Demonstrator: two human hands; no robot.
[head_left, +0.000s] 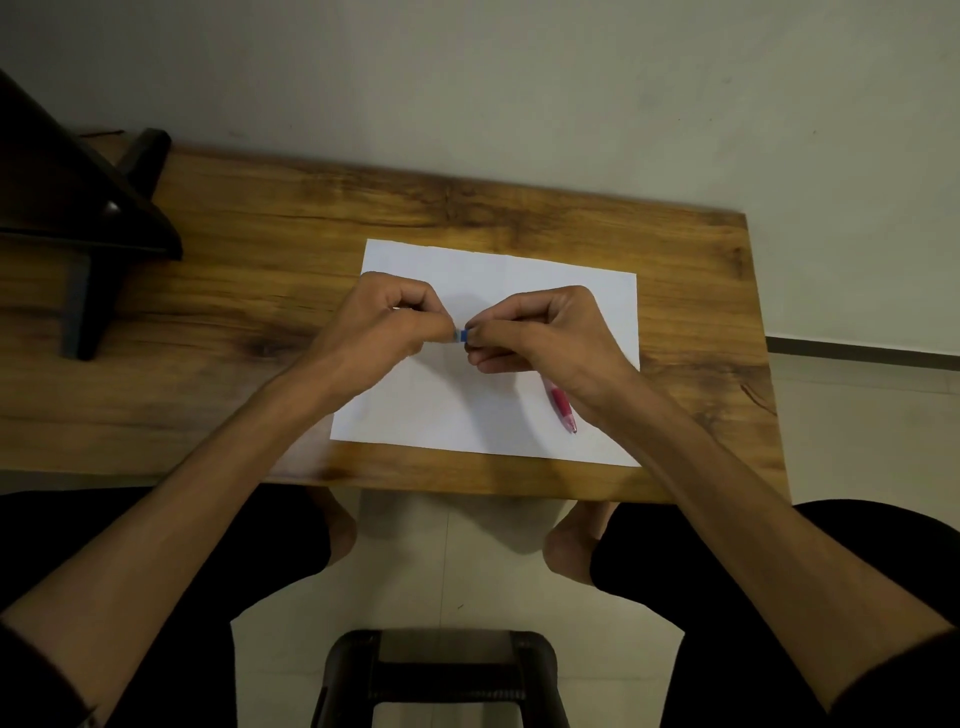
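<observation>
A white sheet of paper (498, 415) lies on the wooden table (260, 249). Above its middle, my left hand (384, 327) and my right hand (545, 332) meet, fingers curled. Between their fingertips shows a small blue object (464, 335), mostly hidden; both hands pinch it, one from each side. What it is cannot be told. A red pen (562, 410) lies on the paper's right part, its upper end hidden under my right wrist.
A dark stand (88, 208) sits at the table's left rear. The wall runs just behind the table. A dark stool (441, 670) shows below, between my knees, on a pale tiled floor.
</observation>
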